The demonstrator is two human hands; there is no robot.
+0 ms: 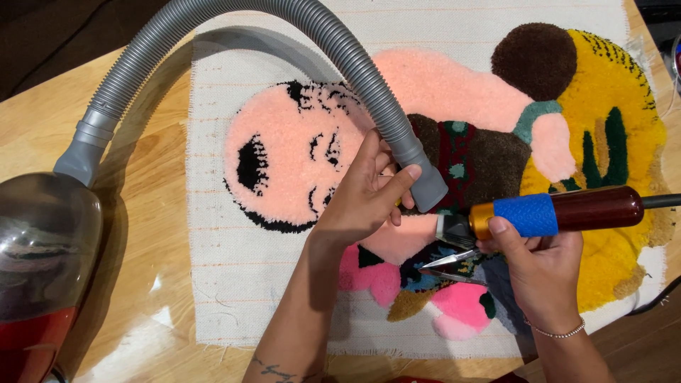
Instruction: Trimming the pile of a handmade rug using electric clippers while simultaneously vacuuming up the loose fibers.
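Currently left hand gripping grey ribbed vacuum hose; right hand clutching blue-gripped electric trimmer plus small steel scissors. Risk: nozzle drifting into blades, gouging tufted pink rug.

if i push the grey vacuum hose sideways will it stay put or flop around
The grey ribbed hose already arcs in a loose bend from the vacuum body to its nozzle, so it probably flexes rather than staying stiff. It looks hollow, so likely light. The left hand holds it near the nozzle; let go, that end might spring or slide across the tufted rug.
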